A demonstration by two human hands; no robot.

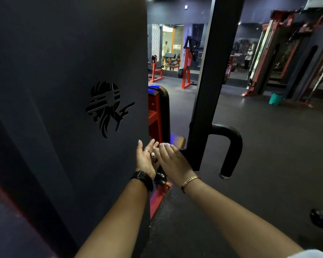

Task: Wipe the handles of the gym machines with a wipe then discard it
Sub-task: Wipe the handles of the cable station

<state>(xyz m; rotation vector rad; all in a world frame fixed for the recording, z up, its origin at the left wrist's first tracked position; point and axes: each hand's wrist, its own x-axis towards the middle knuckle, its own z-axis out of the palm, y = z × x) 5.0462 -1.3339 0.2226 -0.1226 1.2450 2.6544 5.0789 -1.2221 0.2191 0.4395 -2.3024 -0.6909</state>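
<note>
A dark panel with one cut-out logo fills the left and hides most of the machine. One black post rises just right of the two hands, and one curved handle juts from it. The left hand is spread, fingers straight. The right hand curls its fingers over the wipe (only a white scrap shows). One teal bucket stands well apart.

Worn on the head, wide-angle, bowing straight edges. Looks forward and down along both forearms, with the left hand and right hand close, near frame centre. Sits very near a dark machine panel on the left; reaches past a black upright across the floor to distant red machines.
</note>
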